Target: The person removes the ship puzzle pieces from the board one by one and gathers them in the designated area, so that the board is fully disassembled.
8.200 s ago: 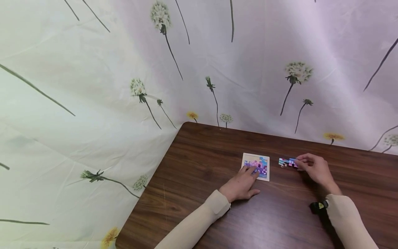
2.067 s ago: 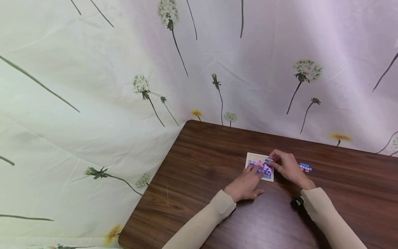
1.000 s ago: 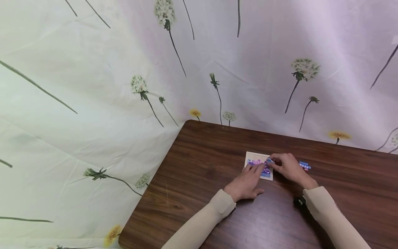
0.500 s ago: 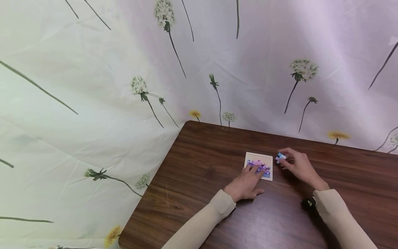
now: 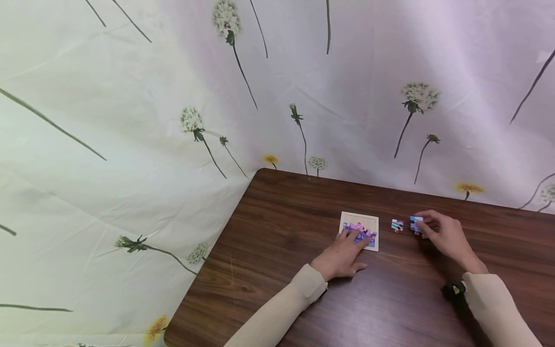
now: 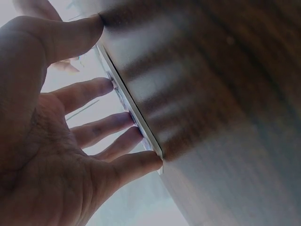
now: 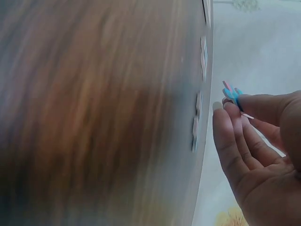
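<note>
Head view: one dark wooden table (image 5: pixel 277 250) carries one square white puzzle tray (image 5: pixel 359 224), pinned under the left hand (image 5: pixel 340 255) with straight fingers. Right of that tray lies one loose piece (image 5: pixel 396 225); the right hand (image 5: pixel 446 236) pinches another blue piece (image 5: pixel 416 223).

Both arms wear long cream sleeves; the left sleeve (image 5: pixel 277 315), at lower centre, has a tab closure at its cuff. A black wrist device (image 5: pixel 453 290) sits at the right sleeve (image 5: pixel 498 308), lower right.
</note>
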A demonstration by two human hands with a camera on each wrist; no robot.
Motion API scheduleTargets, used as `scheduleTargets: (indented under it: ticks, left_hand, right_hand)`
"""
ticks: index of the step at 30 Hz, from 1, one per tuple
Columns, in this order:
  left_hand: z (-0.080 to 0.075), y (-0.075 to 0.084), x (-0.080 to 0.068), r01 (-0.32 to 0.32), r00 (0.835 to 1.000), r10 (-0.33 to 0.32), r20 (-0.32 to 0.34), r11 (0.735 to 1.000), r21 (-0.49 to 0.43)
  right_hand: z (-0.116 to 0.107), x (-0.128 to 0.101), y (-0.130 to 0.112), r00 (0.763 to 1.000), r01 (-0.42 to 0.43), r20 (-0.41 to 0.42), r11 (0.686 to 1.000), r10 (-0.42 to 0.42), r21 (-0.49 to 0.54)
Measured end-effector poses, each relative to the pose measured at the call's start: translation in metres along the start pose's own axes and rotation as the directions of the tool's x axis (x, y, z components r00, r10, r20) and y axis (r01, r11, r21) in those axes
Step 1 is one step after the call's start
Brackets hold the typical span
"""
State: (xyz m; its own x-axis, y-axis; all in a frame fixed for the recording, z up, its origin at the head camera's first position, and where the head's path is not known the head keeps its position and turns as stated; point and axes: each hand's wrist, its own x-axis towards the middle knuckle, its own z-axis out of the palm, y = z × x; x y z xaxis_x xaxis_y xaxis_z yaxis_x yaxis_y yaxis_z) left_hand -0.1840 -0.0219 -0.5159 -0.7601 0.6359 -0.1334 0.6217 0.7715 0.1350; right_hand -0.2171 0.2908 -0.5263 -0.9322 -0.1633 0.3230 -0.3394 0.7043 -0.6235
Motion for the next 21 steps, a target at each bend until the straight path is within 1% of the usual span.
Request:
scheduleTargets:
  ticks: [4,7,12,17,21]
  left_hand:
    - [0.0,0.0,0.0,0.004,1.0,-0.004,0.0,1.0,0.0]
    - [0.001,0.0,0.0,0.007,1.0,-0.007,0.0,1.0,-0.005]
    - [0.001,0.0,0.001,-0.002,1.0,0.002,-0.005,1.0,0.016]
    - [0.001,0.0,0.001,0.004,1.0,-0.004,0.004,1.0,0.002]
    - [0.001,0.0,0.001,0.0,1.0,0.0,0.0,1.0,0.005]
  right_hand:
    - [-0.01,-0.006,0.006,0.999,-0.034,-0.006,0.999,0.034,-0.008]
    - [-0.016,-0.012,0.009,0.998,-0.067,0.007,0.998,0.068,-0.019]
    - [-0.024,-0.018,0.016,0.992,-0.121,0.029,0.992,0.122,-0.046]
    - [-0.033,-0.023,0.024,0.985,-0.153,0.067,0.987,0.157,-0.053]
    - [-0.037,-0.026,0.027,0.978,-0.181,0.101,0.983,0.184,-0.038]
